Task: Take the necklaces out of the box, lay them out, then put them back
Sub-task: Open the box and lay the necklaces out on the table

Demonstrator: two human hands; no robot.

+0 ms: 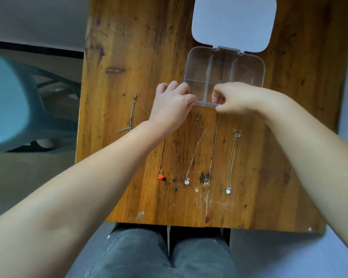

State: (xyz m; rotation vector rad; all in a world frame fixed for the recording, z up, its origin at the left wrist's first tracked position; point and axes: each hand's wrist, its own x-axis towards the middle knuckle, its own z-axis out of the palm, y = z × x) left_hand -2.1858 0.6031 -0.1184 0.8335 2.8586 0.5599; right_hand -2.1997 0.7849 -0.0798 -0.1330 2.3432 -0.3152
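A clear compartment box [247, 73] stands open on the wooden table [129, 57], its white lid [233, 23] folded back; the visible compartments look empty. Several necklaces lie in a row nearer me: a plain silver chain [132, 112], one with a red heart pendant [161, 176], a gold chain with a flower pendant [196, 147] and a silver chain with a pale round pendant [231, 163]. My left hand [172, 106] pinches at the top end of the flower-pendant chain, by the box's front wall. My right hand [236, 99] is curled at that same wall, something small and shiny at its fingertips.
A teal plastic chair [18, 101] stands left of the table. My knees in grey trousers [169, 255] are under the near table edge. A seam [213, 157] runs along the tabletop between the flower and round-pendant necklaces.
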